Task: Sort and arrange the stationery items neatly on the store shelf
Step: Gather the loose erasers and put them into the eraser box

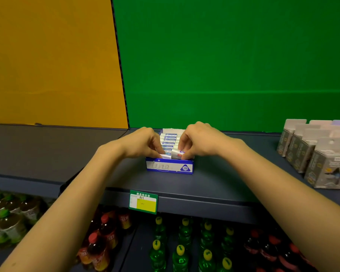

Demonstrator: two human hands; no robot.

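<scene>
**Forearms reach out to fill the blue box (169,168)**

Both arms stretch over the drink bottles (181,250) to the shelf (47,154), where the box stands near the front edge. The right hand (200,142) has a narrow grip on a tilted white eraser (177,154) at the box's front, probably to slot it in line. The left hand (143,143) pinches the front of the eraser row (170,138), likely to steady it.

Reaches forward with both bare forearms, converging toward the middle. Pinches a flat packet (164,155) between thumb and curled fingers of the left hand (143,142), knuckles up. Grips a white eraser (177,154) in the curled fingers of the right hand (201,140). Holds the hands near, apart.
</scene>
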